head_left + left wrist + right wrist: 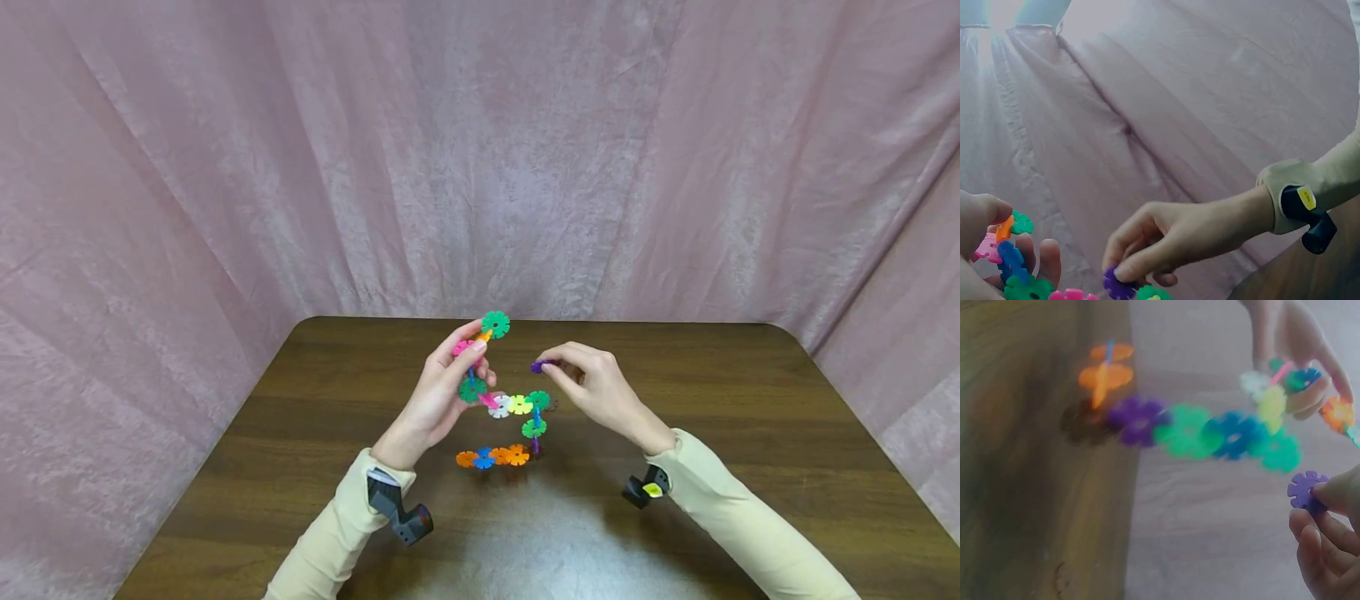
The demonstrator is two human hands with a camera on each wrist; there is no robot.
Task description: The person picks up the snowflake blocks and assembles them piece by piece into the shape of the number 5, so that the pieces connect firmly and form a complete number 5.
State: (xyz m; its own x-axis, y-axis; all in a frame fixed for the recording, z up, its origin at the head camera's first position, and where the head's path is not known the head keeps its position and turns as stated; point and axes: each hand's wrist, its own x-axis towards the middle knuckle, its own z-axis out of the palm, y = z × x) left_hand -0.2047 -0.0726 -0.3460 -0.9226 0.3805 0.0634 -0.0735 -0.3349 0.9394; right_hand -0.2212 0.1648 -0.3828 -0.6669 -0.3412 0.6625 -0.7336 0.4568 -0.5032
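Observation:
My left hand grips a chain of notched, flower-shaped plastic discs near its upper end, with thumb and fingers around pink and orange pieces. A green disc tops the chain, beyond the fingertips. From the hand, the chain bends right through white, yellow and green discs, then turns down and back left to an orange and blue row. To the right of it, my right hand pinches a loose purple disc between thumb and fingers, apart from the chain. The left palm partly hides some pieces.
A brown wooden table spreads beneath both hands. On it lies a small brown disc, seen in the right wrist view. Pink curtains hang behind the table and along its sides.

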